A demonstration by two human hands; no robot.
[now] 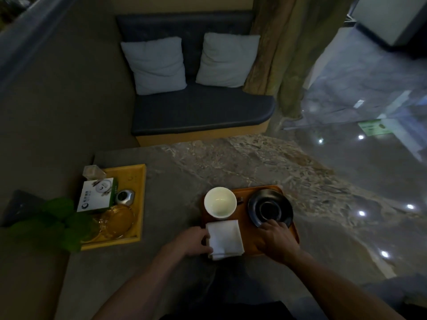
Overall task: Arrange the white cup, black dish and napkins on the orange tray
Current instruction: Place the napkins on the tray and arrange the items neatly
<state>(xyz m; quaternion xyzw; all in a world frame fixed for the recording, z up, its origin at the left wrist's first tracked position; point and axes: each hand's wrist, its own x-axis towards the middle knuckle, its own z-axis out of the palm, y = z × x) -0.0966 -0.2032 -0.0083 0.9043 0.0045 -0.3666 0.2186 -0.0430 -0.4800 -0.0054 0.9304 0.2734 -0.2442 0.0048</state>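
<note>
Both forearms reach forward to the orange tray point(245, 218). Left hand point(193, 242) pinches the left edge of the folded napkins point(225, 239); right hand point(275, 241) grips the near rim of the black dish point(270, 207). Beyond the napkins, nearer the left hand, stands the white cup point(220, 202).

Yellow tray point(138, 181) — two pillows point(156, 63).

One white cup point(220, 202), one black dish point(270, 208), two trays, two cushions.
</note>
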